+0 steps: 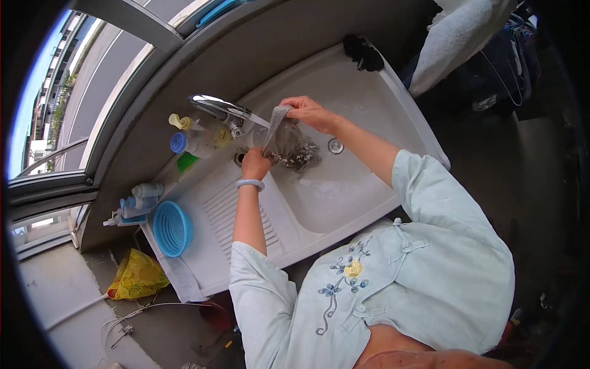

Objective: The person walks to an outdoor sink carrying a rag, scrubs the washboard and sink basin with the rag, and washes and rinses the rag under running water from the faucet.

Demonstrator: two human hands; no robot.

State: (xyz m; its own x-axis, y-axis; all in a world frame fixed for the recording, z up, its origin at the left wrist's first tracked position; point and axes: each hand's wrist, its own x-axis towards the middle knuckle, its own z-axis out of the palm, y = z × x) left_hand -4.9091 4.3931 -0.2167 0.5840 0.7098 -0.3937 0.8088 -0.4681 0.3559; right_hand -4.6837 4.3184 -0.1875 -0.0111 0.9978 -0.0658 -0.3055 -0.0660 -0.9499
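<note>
Over the white sink [381, 147], a grey cloth [278, 122] is stretched between my two hands, close to the faucet. My right hand [309, 114] pinches its upper end. Lower and to the left, my left hand [255, 164] has its fingers closed on the other end, with a pale bangle on the wrist. A sheer, brownish-grey part with white specks [298, 150] hangs below the cloth in the basin; whether it is one piece with the cloth I cannot tell. The chrome faucet [221, 106] sends a stream of water toward the cloth.
A ridged washboard [230, 212] is left of the basin. Pump bottles [196, 138] stand behind it, near a blue basket [173, 229] and smaller bottles [144, 197]. A dark cloth [362, 53] lies on the far corner. A yellow bag [138, 275] sits at left.
</note>
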